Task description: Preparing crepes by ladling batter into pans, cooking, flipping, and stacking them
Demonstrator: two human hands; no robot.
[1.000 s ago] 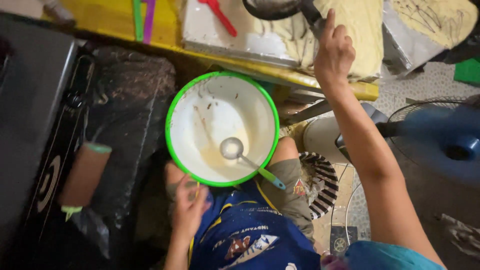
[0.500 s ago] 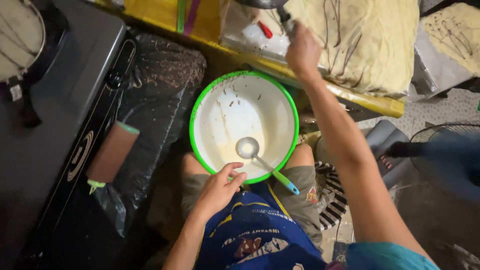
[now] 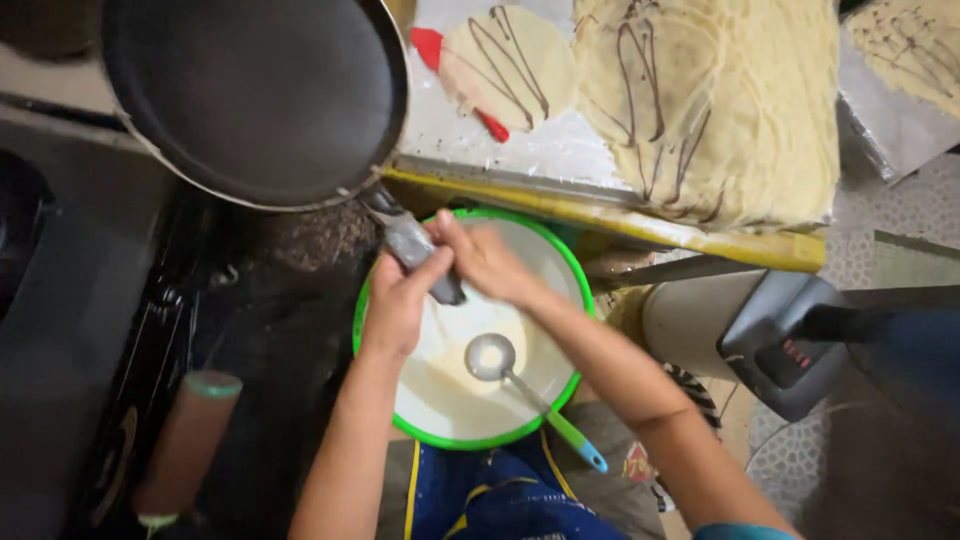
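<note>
A round black frying pan (image 3: 255, 95) hangs over the dark stove at the upper left, its grey handle (image 3: 410, 240) slanting down to the right. My left hand (image 3: 398, 300) and my right hand (image 3: 485, 260) both grip that handle, above a white bowl with a green rim (image 3: 372, 385) on my lap. Pale batter lies in the bowl, and a metal ladle (image 3: 492, 357) with a green and blue handle rests in it.
Thin crepes with dark drizzle (image 3: 720, 95) lie on a white sheet over a yellow table edge (image 3: 700, 240). A red spatula (image 3: 455, 75) lies beside them. A brown roller with a green end (image 3: 185, 440) lies lower left. A grey fan base (image 3: 790, 340) stands at right.
The pan has swung from the table at upper right to the upper left over the stove. My left hand left my lap and joined the right on the handle.
</note>
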